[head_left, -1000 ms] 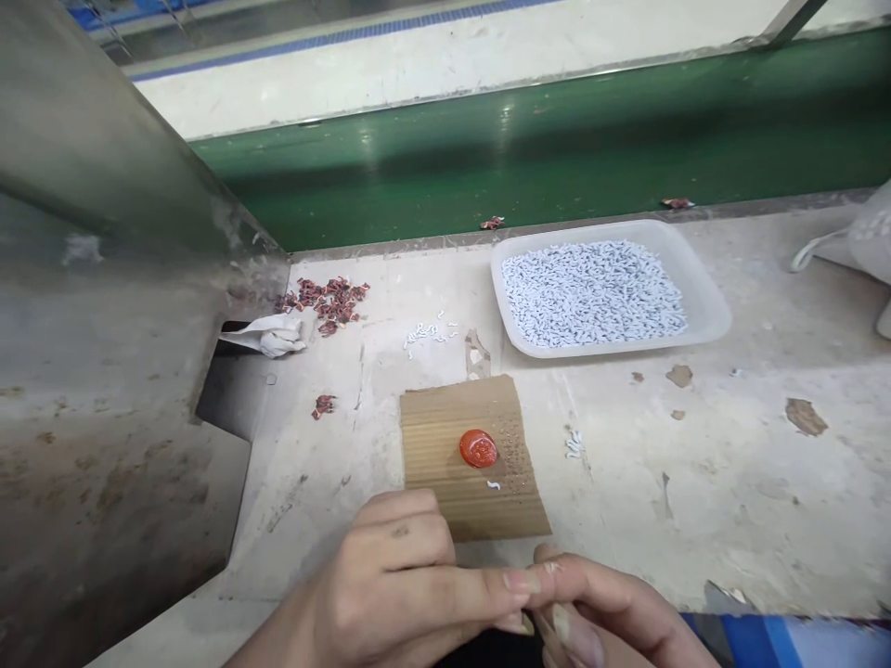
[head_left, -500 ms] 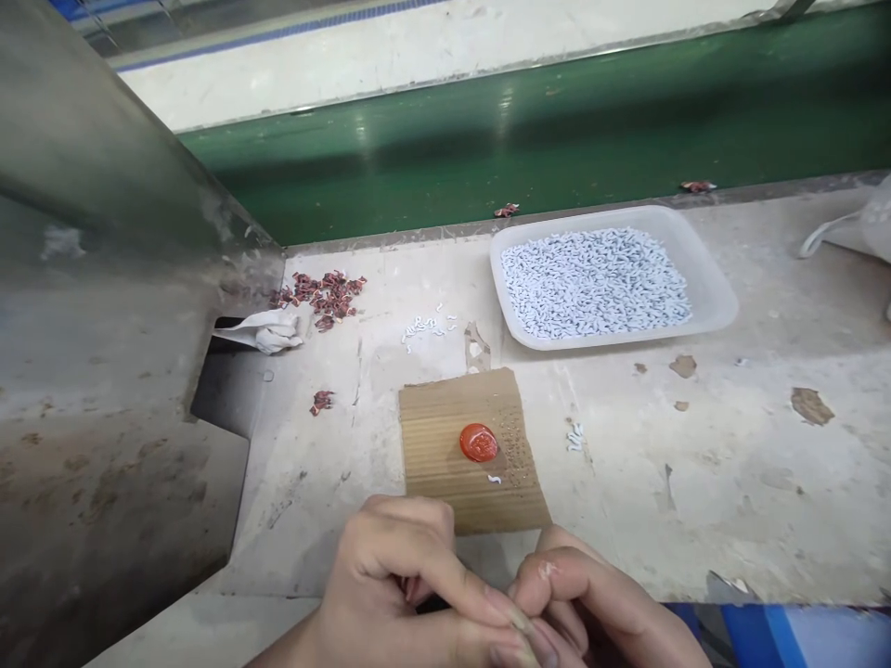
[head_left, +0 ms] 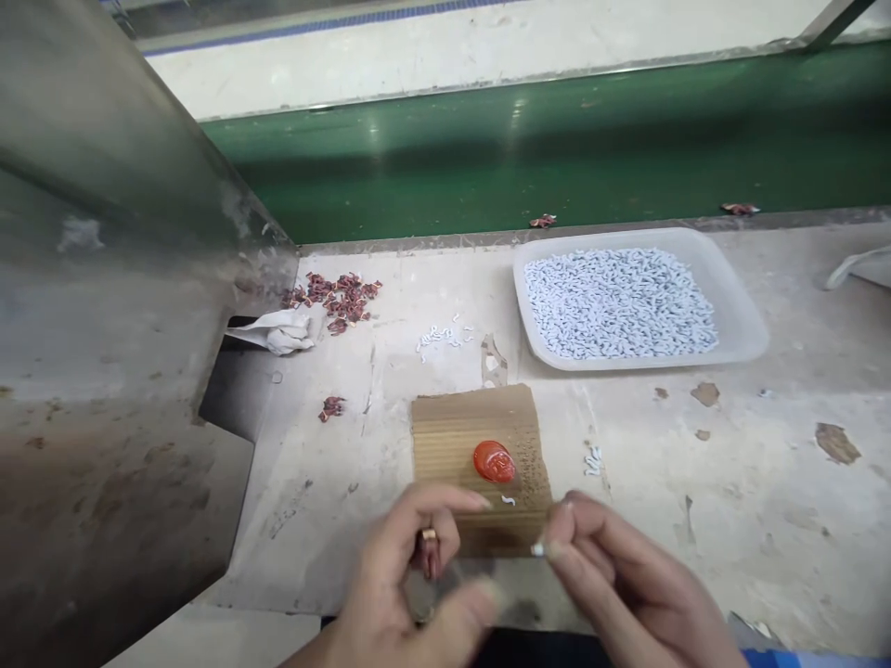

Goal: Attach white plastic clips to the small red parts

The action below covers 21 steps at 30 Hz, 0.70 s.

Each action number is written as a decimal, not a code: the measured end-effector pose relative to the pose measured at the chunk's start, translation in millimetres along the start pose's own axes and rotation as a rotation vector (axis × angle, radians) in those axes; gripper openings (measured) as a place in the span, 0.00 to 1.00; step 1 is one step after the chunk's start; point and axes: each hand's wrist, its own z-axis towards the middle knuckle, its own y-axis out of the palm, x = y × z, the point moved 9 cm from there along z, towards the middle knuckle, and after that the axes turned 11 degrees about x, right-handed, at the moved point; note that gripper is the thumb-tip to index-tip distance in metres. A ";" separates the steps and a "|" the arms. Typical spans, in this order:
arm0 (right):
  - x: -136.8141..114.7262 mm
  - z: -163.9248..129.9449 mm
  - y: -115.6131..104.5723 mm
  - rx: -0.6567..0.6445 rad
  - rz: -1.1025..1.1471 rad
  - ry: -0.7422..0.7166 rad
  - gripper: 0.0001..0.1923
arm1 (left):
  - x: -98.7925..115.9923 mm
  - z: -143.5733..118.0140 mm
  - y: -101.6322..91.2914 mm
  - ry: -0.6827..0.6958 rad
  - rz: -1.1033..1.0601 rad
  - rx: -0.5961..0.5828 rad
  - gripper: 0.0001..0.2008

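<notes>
Beyond the bench (head_left: 327,520) ran a green strip (head_left: 424,181), with a stained metal panel (head_left: 118,306) on the left. Only the head view reached me. What had just changed was the grip: half a second earlier I saw both hands pressed together at the fingertips, and now they stood apart. On the left hand (head_left: 386,571) the thumb and forefinger were spread, the thumb blurred, while the curled fingers kept a dark red piece (head_left: 430,557) against them. The right hand (head_left: 619,566) pinched a small white piece (head_left: 538,549) between thumb and forefinger, just off the near right corner of the cardboard (head_left: 445,431). I judged that the close fingertip work had broken off for the moment, with the two pieces held separately.

Against the earlier frames, my view had swung slightly, so everything sat a little differently in it; the layout itself looked the same to me. A glossy red oval (head_left: 494,461) remained on the cardboard, one white squiggle (head_left: 508,500) just beside it. Farther back, the plastic tray (head_left: 744,334) held its mass of white pieces, and the dark red heap (head_left: 344,299) lay near the panel.
</notes>
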 end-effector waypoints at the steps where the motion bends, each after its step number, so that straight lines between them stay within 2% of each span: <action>1: -13.9 10.3 -7.1 0.023 -0.174 -0.185 0.15 | -5.9 1.0 -11.2 -0.071 0.061 0.032 0.12; 3: -35.7 24.3 -7.6 -0.003 -0.521 -0.521 0.09 | -16.1 2.2 -31.1 -0.181 0.191 0.047 0.11; 4: -40.6 29.0 -3.2 -0.045 -0.665 -0.643 0.08 | -19.6 3.3 -38.8 -0.212 0.240 0.038 0.10; 6: -42.0 36.5 6.8 -0.153 -0.849 -0.770 0.09 | -22.9 7.2 -49.9 -0.237 0.278 0.024 0.07; 9: -42.5 41.5 18.9 -0.269 -0.950 -0.823 0.08 | -22.8 15.6 -62.3 -0.233 0.226 0.082 0.03; 14: -56.0 39.3 30.4 -0.286 -0.977 -0.932 0.11 | -16.0 25.3 -72.4 -0.157 0.150 0.183 0.09; 19: -62.8 37.2 27.9 -0.270 -0.998 -1.003 0.13 | -18.8 26.2 -65.4 -0.253 -0.040 0.201 0.16; 21: -68.2 32.6 22.9 -0.251 -0.953 -0.972 0.11 | -13.9 25.3 -58.7 -0.250 -0.101 0.200 0.17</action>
